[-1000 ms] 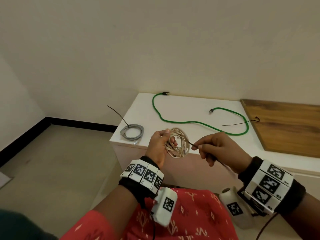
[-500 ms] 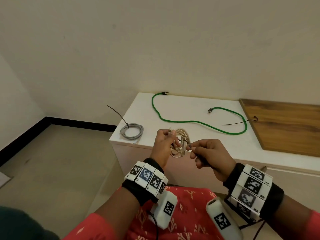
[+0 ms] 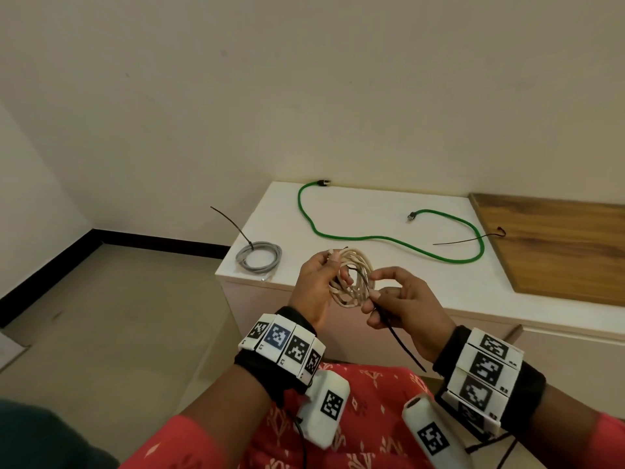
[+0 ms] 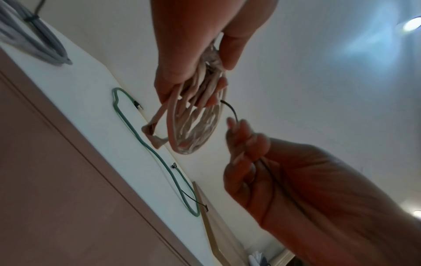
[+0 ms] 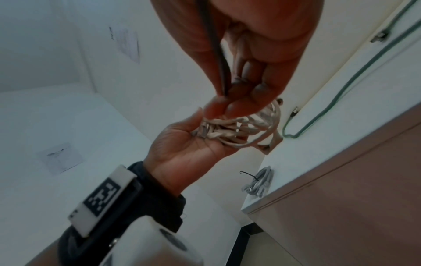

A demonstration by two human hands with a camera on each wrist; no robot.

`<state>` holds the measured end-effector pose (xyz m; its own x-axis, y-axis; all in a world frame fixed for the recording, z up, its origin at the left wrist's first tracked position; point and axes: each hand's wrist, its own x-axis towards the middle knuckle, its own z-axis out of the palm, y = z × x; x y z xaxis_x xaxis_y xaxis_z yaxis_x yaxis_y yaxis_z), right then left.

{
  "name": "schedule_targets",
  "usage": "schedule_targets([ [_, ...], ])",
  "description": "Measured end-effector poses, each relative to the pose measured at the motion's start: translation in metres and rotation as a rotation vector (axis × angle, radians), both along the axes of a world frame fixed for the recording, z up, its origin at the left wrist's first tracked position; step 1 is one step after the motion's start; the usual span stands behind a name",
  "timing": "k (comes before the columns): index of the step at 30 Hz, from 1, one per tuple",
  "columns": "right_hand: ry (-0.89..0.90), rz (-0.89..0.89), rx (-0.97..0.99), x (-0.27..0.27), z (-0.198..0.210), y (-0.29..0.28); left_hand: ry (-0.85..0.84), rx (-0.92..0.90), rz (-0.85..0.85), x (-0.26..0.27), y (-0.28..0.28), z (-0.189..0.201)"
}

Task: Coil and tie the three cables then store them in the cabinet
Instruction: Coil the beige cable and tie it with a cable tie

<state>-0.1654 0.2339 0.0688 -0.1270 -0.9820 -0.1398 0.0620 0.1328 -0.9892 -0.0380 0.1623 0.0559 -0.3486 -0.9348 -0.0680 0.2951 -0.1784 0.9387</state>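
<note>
My left hand point(image 3: 319, 282) grips a coiled beige cable point(image 3: 355, 282) in the air before the cabinet; the beige cable point(image 4: 196, 126) hangs from its fingers in the left wrist view. My right hand point(image 3: 399, 299) pinches a black cable tie point(image 3: 399, 336) that runs through the coil, its tail trailing towards my wrist. In the right wrist view the tie point(image 5: 216, 54) passes between thumb and fingers just above the coil point(image 5: 241, 126). A grey cable point(image 3: 258, 257), coiled and tied, lies at the cabinet top's left corner. A green cable point(image 3: 389, 236) lies uncoiled across the top.
The white cabinet point(image 3: 422, 292) stands against the wall, with a wooden panel point(image 3: 558, 245) on its right part. A loose black tie point(image 3: 473, 236) lies across the green cable's right loop. Tiled floor lies to the left, my red-clad lap below.
My right hand moved in close to the coil and threaded the black tie through it; the tie's tail now trails down towards my right wrist. The left hand kept holding the coil.
</note>
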Motion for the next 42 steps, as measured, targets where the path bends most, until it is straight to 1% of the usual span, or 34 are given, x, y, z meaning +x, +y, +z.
schedule_targets([
  [2,0.030,0.056,-0.080,0.000,0.006,0.001,-0.002,0.004,0.020,0.003,-0.001,0.001],
  [4,0.099,0.139,-0.174,0.000,0.012,0.003,-0.012,-0.001,0.033,0.005,-0.002,0.000],
  [6,0.153,0.184,-0.258,0.001,0.019,0.005,-0.019,-0.006,0.038,0.007,-0.001,0.000],
  [8,0.239,0.165,-0.353,0.002,0.024,0.007,-0.034,-0.014,0.046,0.009,0.000,0.001],
  [10,0.329,0.109,-0.455,0.004,0.028,0.008,-0.053,-0.030,0.050,0.010,0.001,0.002],
  [12,0.354,0.070,-0.524,0.005,0.033,0.008,-0.054,-0.050,0.039,0.011,0.003,0.003],
  [13,0.332,0.069,-0.541,0.006,0.035,0.008,-0.054,-0.061,0.033,0.011,0.004,0.004],
  [16,0.188,0.091,-0.528,0.010,0.043,0.008,-0.055,-0.080,0.024,0.010,0.005,0.007],
  [19,0.086,0.039,-0.411,0.009,0.044,0.005,-0.045,-0.101,-0.004,0.007,0.009,0.009],
  [24,0.120,-0.032,-0.203,0.002,0.040,0.001,-0.029,-0.156,-0.063,0.001,0.016,0.010],
  [26,0.119,-0.043,-0.173,0.000,0.040,0.000,-0.020,-0.166,-0.069,0.001,0.016,0.010],
  [28,0.137,-0.052,-0.188,-0.002,0.042,-0.001,-0.012,-0.175,-0.070,0.001,0.017,0.011],
  [30,0.200,-0.087,-0.240,-0.004,0.044,-0.003,-0.021,-0.203,-0.086,0.001,0.018,0.012],
  [33,0.361,-0.123,-0.324,-0.006,0.045,-0.005,-0.064,-0.252,-0.126,-0.001,0.022,0.012],
  [37,0.736,-0.121,-0.371,-0.008,0.041,-0.007,-0.100,-0.278,-0.164,-0.004,0.025,0.011],
  [38,0.796,-0.119,-0.376,-0.008,0.041,-0.008,-0.105,-0.276,-0.169,-0.004,0.026,0.011],
  [40,0.865,-0.111,-0.387,-0.009,0.041,-0.008,-0.110,-0.266,-0.177,-0.004,0.027,0.012],
  [42,0.880,-0.114,-0.400,-0.010,0.041,-0.009,-0.120,-0.261,-0.190,-0.003,0.028,0.012],
])
